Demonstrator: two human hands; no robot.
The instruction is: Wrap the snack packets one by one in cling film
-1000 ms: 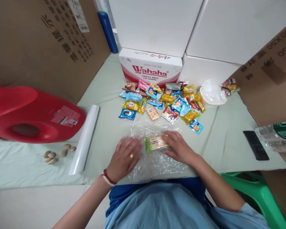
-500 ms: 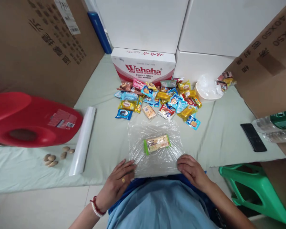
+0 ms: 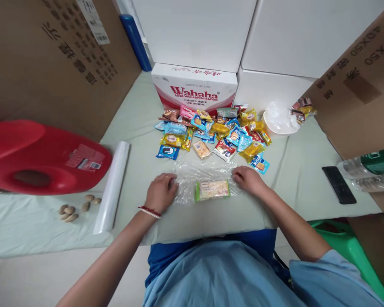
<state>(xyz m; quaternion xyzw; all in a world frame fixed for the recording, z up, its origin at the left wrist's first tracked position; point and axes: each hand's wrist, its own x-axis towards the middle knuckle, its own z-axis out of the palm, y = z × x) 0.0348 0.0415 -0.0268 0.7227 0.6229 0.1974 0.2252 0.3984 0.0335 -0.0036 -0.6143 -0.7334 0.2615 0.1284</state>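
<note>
A sheet of clear plastic wrap (image 3: 185, 172) lies on the cloth-covered table in front of me. On it, or partly under a fold of it, is a biscuit packet (image 3: 214, 189) with green ends. My left hand (image 3: 161, 192) is at the sheet's left edge, fingers curled down onto the film. Opposite, my right hand (image 3: 250, 180) pinches the film's right edge. Just beyond the sheet lies a pile of wrapped snacks (image 3: 220, 128) in yellow, blue, red and pink.
To the left stand a roll of plastic wrap (image 3: 112, 187), several brown nut-like pieces (image 3: 69, 210) and a red jug (image 3: 48, 157). A Wahaha carton (image 3: 195, 87) is behind the snacks. At right are a white bowl (image 3: 280, 130), a phone (image 3: 339, 184) and plastic bottles (image 3: 368, 164).
Both hands have moved away from me, from the film's near corners to its sides. The near part of the wrap has been folded up toward the biscuit packet, baring the table edge.
</note>
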